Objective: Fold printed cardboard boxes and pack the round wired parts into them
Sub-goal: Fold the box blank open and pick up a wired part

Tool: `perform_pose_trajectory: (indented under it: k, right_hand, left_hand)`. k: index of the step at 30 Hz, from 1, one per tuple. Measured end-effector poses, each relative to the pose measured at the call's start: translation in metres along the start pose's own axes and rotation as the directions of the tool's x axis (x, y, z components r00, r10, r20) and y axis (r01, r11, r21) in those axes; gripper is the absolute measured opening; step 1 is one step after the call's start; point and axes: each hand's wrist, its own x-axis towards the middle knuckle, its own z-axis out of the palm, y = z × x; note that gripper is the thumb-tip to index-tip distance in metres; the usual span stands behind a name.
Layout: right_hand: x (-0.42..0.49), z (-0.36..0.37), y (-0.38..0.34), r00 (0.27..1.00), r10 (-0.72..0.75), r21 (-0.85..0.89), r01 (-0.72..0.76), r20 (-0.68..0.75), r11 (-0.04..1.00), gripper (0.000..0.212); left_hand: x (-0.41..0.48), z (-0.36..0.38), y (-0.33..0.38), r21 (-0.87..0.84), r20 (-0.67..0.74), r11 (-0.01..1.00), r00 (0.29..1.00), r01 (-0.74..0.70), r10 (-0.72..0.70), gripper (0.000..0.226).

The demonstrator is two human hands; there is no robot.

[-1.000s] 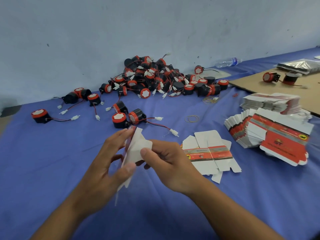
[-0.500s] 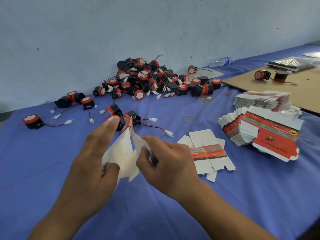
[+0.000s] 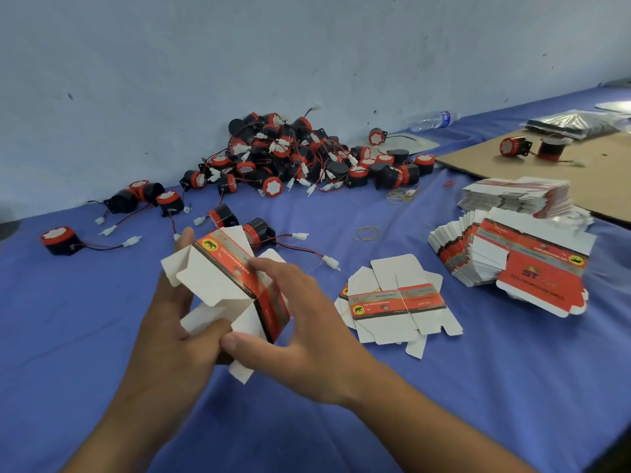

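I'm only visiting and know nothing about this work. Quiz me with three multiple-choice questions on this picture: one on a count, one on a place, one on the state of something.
1. How many round parts stand on the brown cardboard sheet?
A) none B) two C) six

2. Where does the big heap of round wired parts lie?
A) against the wall B) in a bucket C) at the near table edge

3. What state is the box in, held by the left hand and right hand?
A) flat B) partly opened, flaps loose C) closed up

Answers:
1. B: two red-and-black parts stand side by side on the sheet.
2. A: the heap lies at the foot of the wall.
3. B: the box's sides stand apart and its white flaps stick out.
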Motion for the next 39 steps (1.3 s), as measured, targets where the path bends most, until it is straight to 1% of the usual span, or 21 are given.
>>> perform_pose_trajectory:
  k: [2,4,6,8,9,11,13,16,17,18,20,22,25,26,29,31,33,35,37,39]
  right_hand:
    - [0.0,-0.006,0.002,0.999,-0.037,-0.002,0.037,-0.035,0.999,0.074]
    - [0.001,-0.012,0.007,0.997,-0.022,0.056,0.026,-0.073,0.998,0.072]
    - [0.004,-0.016,0.01,0.995,0.052,0.185,-0.037,-0.082,0.982,0.068]
    - [0.007,-0.017,0.015,0.989,0.126,0.262,-0.101,-0.081,0.96,0.064]
    - [0.008,-0.018,0.019,0.984,0.157,0.268,-0.129,-0.085,0.955,0.061]
    - [0.012,-0.018,0.022,0.976,0.206,0.307,-0.174,-0.075,0.936,0.054]
    - [0.014,-0.019,0.023,0.973,0.226,0.418,-0.189,-0.04,0.889,0.039]
    - [0.014,-0.017,0.02,0.975,0.221,0.584,-0.202,0.04,0.786,0.019]
    - [0.013,-0.016,0.02,0.973,0.222,0.602,-0.213,0.06,0.77,0.017]
    - [0.012,-0.015,0.019,0.971,0.227,0.59,-0.226,0.074,0.775,0.017]
    - [0.01,-0.013,0.02,0.966,0.238,0.511,-0.254,0.098,0.821,0.021]
    - [0.008,-0.008,0.019,0.966,0.229,0.41,-0.257,0.118,0.875,0.027]
    - [0.007,-0.002,0.017,0.985,0.164,0.229,-0.174,0.06,0.958,0.027]
    - [0.008,-0.002,0.016,0.988,0.142,0.198,-0.15,0.053,0.969,0.028]
    - [0.008,-0.005,0.015,0.989,0.105,0.288,-0.132,0.106,0.949,0.027]
    - [0.006,-0.006,0.016,0.987,0.069,0.311,-0.112,0.145,0.944,0.027]
    - [0.004,-0.005,0.017,0.98,0.022,0.38,-0.097,0.197,0.92,0.033]
    - [0.002,-0.004,0.016,0.971,-0.041,0.469,-0.077,0.237,0.88,0.038]
    - [0.001,-0.002,0.015,0.964,-0.092,0.481,-0.041,0.249,0.876,0.035]
    - [0.003,0.004,0.015,0.97,-0.062,0.457,-0.055,0.236,0.888,0.034]
  left_hand:
    - [0.001,-0.002,0.0,0.069,0.018,0.997,0.999,-0.036,0.035,0.101]
    - [0.004,-0.009,-0.002,0.171,0.049,0.985,0.999,-0.027,0.019,0.104]
    - [0.004,-0.012,-0.003,0.262,0.119,0.965,0.993,-0.019,-0.013,0.095]
    - [0.0,-0.009,-0.003,0.318,0.223,0.945,0.975,-0.076,0.004,0.081]
    - [-0.002,-0.007,-0.003,0.321,0.267,0.943,0.964,-0.082,-0.007,0.077]
    - [-0.004,-0.008,-0.001,0.261,0.329,0.964,0.943,-0.041,-0.049,0.07]
    - [-0.003,-0.012,-0.002,0.199,0.346,0.98,0.935,0.0,-0.071,0.063]
    - [0.0,-0.016,-0.001,0.181,0.362,0.982,0.924,0.058,-0.121,0.067]
    - [0.001,-0.016,0.0,0.158,0.387,0.984,0.912,0.077,-0.134,0.065]
    - [0.002,-0.016,0.001,0.135,0.412,0.985,0.898,0.109,-0.156,0.06]
    - [0.003,-0.014,0.001,0.111,0.436,0.977,0.874,0.184,-0.214,0.055]
    - [0.003,-0.012,-0.001,0.103,0.397,0.966,0.881,0.237,-0.258,0.052]
    - [0.001,-0.006,-0.003,0.039,0.357,0.96,0.893,0.278,-0.274,0.039]
    - [0.001,-0.004,-0.004,0.01,0.354,0.959,0.895,0.285,-0.27,0.037]
    - [0.0,0.003,-0.003,-0.083,0.306,0.948,0.913,0.308,-0.27,0.032]
    - [0.001,0.006,-0.002,-0.155,0.241,0.934,0.929,0.322,-0.28,0.025]
    - [0.002,0.007,-0.003,-0.226,0.166,0.909,0.933,0.35,-0.318,0.021]
    - [0.002,0.005,-0.006,-0.259,0.092,0.899,0.936,0.352,-0.34,0.022]
    - [0.002,0.004,-0.008,-0.271,0.02,0.898,0.935,0.347,-0.355,0.022]
    - [0.001,0.004,-0.009,-0.253,-0.022,0.907,0.935,0.337,-0.353,0.022]
